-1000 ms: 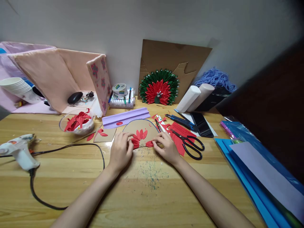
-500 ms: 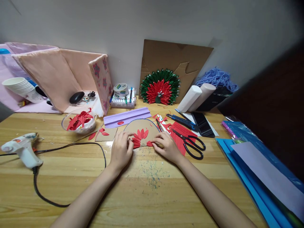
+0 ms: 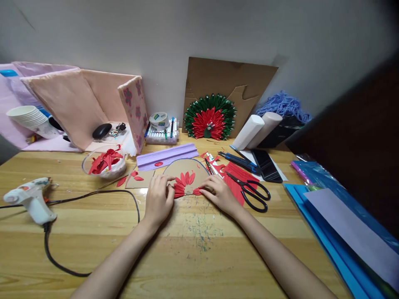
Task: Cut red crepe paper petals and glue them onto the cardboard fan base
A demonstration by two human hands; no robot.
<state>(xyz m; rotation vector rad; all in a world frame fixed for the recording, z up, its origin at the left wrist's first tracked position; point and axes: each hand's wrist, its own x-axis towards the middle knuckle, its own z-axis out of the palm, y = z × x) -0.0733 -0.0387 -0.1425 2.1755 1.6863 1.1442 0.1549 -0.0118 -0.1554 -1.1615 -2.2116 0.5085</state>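
Observation:
A half-round piece of cardboard (image 3: 199,170) lies flat on the table between my hands. Red crepe-paper petals (image 3: 186,178) fan out from the middle of its straight edge. My left hand (image 3: 160,197) grips the left end of the cardboard, thumb by the leftmost petals and index finger curled over the top. With thumb and fingertips together, my right hand (image 3: 220,193) pinches a red paper petal (image 3: 197,191) at the fan's right end. The fingers partly hide both ends of the cardboard.
Black-handled scissors (image 3: 249,191) lie on red paper right of my right hand. A glue gun (image 3: 33,199) with its cord (image 3: 109,191) is at left, near a bowl (image 3: 85,166) of red scraps. Behind stands a red-and-green paper peacock (image 3: 208,118) against cardboard.
The view has tilted up slightly, so everything sits a little lower in the picture. Both hands keep nearly the same hold on the cardboard and petal.

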